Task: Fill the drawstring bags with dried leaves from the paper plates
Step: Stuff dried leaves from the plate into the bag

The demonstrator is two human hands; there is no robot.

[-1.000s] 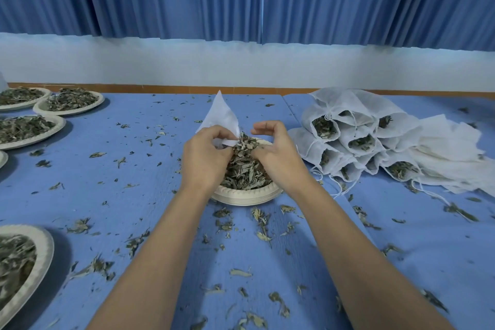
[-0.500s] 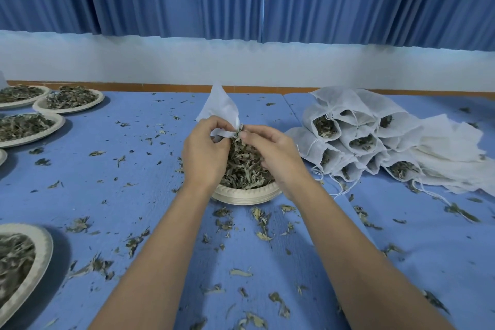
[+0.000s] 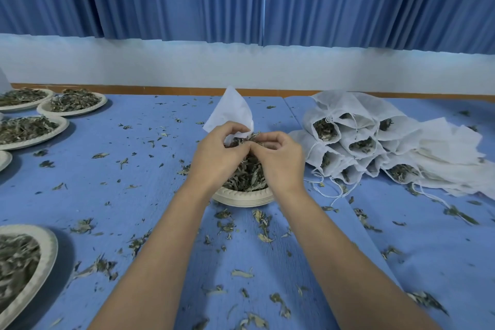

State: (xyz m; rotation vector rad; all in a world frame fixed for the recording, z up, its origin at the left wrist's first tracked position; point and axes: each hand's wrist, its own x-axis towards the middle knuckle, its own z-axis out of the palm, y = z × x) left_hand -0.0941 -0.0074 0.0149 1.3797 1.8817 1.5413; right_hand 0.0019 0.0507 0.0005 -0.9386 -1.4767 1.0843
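A white drawstring bag (image 3: 232, 112) stands up over a paper plate (image 3: 242, 199) heaped with dried leaves (image 3: 247, 174) at the table's middle. My left hand (image 3: 218, 154) grips the bag's open mouth, fingers curled round the fabric. My right hand (image 3: 278, 161) sits close beside it over the plate, fingers curled and pinching dried leaves at the bag's mouth. The two hands touch at the thumbs. The bag's opening is mostly hidden behind my fingers.
A stack of filled white bags (image 3: 359, 147) with loose strings lies to the right. Paper plates of leaves sit at far left (image 3: 72, 102) (image 3: 29, 130) and near left (image 3: 26, 262). Leaf bits litter the blue tablecloth (image 3: 134, 169).
My right hand has lifted from the plate's right side to the bag's mouth with leaves, closing against the left hand. The bag stays upright in my left hand.
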